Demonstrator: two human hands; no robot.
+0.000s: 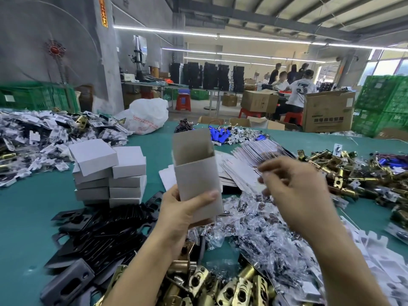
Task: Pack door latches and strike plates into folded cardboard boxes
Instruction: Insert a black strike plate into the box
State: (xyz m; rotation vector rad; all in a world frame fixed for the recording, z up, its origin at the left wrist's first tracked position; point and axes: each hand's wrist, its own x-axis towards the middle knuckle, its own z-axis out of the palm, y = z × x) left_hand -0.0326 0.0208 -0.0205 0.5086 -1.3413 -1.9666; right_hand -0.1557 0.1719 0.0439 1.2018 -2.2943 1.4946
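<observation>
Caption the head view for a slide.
Left hand holds an open-topped cardboard box; blurred right hand beside it, above brass latches heaped on the table.

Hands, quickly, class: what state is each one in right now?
Left hand: closed round the open-topped cardboard box, held upright.
Right hand: blurred, fingers partly curled; cannot be told.

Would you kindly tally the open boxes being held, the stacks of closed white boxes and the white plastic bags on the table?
open box, held by the left hand: 1
closed-box stacks: 2
white bag: 1
Total: 4
</observation>
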